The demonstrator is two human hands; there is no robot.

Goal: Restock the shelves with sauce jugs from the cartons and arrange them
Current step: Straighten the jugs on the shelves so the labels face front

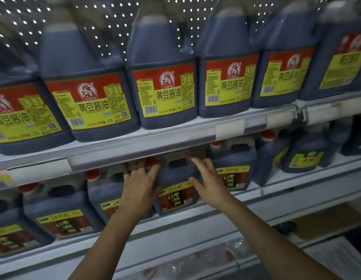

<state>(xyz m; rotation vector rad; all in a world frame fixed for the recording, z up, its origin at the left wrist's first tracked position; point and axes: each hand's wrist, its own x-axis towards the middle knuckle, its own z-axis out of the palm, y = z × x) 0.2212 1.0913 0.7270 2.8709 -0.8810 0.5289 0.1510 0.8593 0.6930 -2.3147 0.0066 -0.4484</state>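
Note:
A dark vinegar jug (175,190) with a red cap and a red-and-yellow label stands on the middle shelf (195,217), near its front edge. My left hand (140,184) lies flat against the jug's left side, fingers straight and reaching up toward the cap. On the jug's right shoulder my right hand (208,178) rests with fingers extended. More jugs of the same kind (62,215) line the shelf to the left, and another (234,168) stands to the right.
The upper shelf (175,138) carries a row of large soy sauce jugs (165,77) with red-and-yellow labels, in front of a pegboard back. Green-labelled jugs (305,154) stand at the right of the middle shelf. A lower shelf (195,255) holds clear plastic wrap.

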